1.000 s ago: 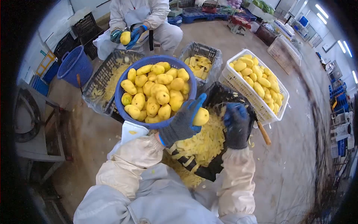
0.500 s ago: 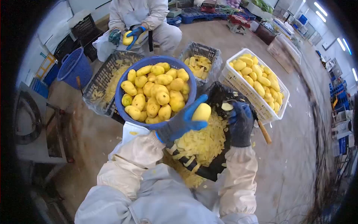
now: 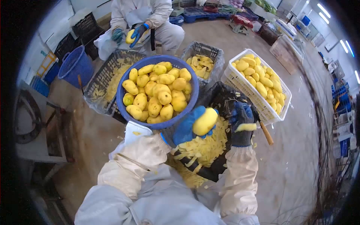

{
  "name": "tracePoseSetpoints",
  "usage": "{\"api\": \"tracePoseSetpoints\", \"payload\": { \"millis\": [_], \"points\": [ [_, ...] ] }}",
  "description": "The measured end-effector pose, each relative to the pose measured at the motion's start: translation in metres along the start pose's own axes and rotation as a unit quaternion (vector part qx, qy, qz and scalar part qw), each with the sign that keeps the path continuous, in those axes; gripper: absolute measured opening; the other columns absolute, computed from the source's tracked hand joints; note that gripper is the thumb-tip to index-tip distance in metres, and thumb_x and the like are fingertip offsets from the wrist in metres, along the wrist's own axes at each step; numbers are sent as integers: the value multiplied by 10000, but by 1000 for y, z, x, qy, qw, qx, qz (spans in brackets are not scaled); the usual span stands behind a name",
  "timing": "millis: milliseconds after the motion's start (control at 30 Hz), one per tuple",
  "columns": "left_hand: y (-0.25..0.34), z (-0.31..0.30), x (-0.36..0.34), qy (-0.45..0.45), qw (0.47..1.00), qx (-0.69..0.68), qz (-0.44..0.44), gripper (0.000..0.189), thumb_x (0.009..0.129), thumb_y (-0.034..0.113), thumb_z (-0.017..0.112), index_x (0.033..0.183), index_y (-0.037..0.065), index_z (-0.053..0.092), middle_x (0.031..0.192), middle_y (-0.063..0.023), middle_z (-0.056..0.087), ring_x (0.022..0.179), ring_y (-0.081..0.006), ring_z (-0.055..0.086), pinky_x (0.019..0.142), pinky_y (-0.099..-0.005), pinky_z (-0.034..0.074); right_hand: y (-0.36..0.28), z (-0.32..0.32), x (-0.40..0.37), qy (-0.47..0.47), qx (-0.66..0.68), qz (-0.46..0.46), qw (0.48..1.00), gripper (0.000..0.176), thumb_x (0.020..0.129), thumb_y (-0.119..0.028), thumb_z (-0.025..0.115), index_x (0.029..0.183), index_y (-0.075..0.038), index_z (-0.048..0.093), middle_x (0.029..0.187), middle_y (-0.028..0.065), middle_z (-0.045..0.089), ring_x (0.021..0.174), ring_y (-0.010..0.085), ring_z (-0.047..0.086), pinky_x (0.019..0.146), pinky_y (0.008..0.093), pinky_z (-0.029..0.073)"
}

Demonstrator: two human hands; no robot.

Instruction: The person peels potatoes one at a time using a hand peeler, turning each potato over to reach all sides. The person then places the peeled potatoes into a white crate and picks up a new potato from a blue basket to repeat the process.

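Observation:
My left hand [image 3: 187,127], in a blue and grey glove, is closed around a peeled yellow potato [image 3: 205,122]. Below that potato lies a heap of peelings [image 3: 204,148] in a black-lined container [image 3: 212,173]. To the right of the heap, my right hand [image 3: 242,120], in a dark blue and grey glove, is curled around what looks like a peeler, mostly hidden by the fingers. A strip of peel [image 3: 246,127] lies across this glove. Unpeeled-looking potatoes [image 3: 159,93] fill a round blue tub [image 3: 120,99] beyond my left hand.
A white crate [image 3: 258,108] of peeled potatoes stands at right, near a wooden handle [image 3: 267,134]. Behind are a lined crate of potato pieces [image 3: 200,65], a crate of peelings [image 3: 99,88] and a blue basket [image 3: 77,67]. Opposite, a seated person [image 3: 144,22] holds a potato.
The potato in my left hand has turned and the fingers have wrapped around it. My right hand has rotated; a peel strip now lies across its glove.

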State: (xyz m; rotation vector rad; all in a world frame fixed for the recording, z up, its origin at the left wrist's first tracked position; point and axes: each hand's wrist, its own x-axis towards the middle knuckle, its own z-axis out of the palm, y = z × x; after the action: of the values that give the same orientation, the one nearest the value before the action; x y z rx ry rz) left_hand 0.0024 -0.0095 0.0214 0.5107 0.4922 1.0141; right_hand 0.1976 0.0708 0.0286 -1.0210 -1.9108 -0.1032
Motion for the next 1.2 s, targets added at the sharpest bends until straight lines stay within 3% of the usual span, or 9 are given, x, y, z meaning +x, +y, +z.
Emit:
{"api": "tracePoseSetpoints", "payload": {
  "millis": [67,100,200,300,400,667,800,1033,1200],
  "points": [
    [-2,-14,5,27,997,-69,19,548,935,479,472,1282,54,473,1016,-131,615,832,-229,630,640,-298,518,-13,-1,-5,-71,320,226,917,159,859,-114,631,997,-36,627,802,51,628,735,149,621,632,278,502],
    [-1,-19,5,19,992,-124,30,525,935,464,481,1265,56,482,1034,-128,614,873,-238,624,676,-309,519,-18,-6,0,-102,585,439,675,133,850,-85,646,970,-30,623,741,45,616,629,125,607,537,230,462],
    [3,-19,0,12,978,-201,45,471,929,434,513,1218,61,506,1074,-118,608,974,-264,601,778,-349,519,-66,2,-15,-193,508,339,768,149,870,-158,662,922,-30,606,664,22,595,539,79,544,476,221,425],
    [5,-15,-9,58,861,412,292,482,925,438,517,1223,59,505,1091,-123,604,1015,-274,587,814,-370,514,-68,11,-23,-206,419,288,836,146,866,-150,665,928,-30,613,668,0,585,557,57,523,506,214,415],
    [-10,-42,12,-141,980,-133,-38,573,930,493,465,1268,30,473,1151,-157,580,1027,-289,597,797,-391,544,-19,16,-11,-53,386,346,854,103,875,-122,642,915,-32,614,679,-1,585,562,58,515,523,203,404],
    [7,-18,1,-44,970,-231,68,533,957,471,439,1249,26,482,1155,-136,571,995,-251,596,865,-354,512,-79,-1,-13,-180,535,400,722,102,857,-105,669,910,-32,621,752,31,625,608,72,553,544,207,420],
    [7,-31,-3,-79,977,-181,80,441,963,387,463,1219,30,504,1122,-108,589,1011,-218,585,883,-324,497,-91,10,-29,-216,493,240,808,99,836,-70,682,907,-25,629,764,42,638,653,71,580,567,210,442],
    [0,-13,-1,-65,985,-151,-56,407,934,311,534,1236,41,496,1108,-117,595,963,-236,609,823,-373,530,-11,8,-1,-12,510,399,762,139,908,-176,588,883,-42,614,701,12,581,584,74,511,496,202,386],
    [-7,-51,13,42,947,-295,120,378,944,276,539,1212,13,497,1102,-136,597,982,-280,604,902,-399,505,-47,-2,0,-89,521,447,722,101,882,-131,631,892,-35,603,703,36,594,533,92,512,487,210,394]
  ]
}}
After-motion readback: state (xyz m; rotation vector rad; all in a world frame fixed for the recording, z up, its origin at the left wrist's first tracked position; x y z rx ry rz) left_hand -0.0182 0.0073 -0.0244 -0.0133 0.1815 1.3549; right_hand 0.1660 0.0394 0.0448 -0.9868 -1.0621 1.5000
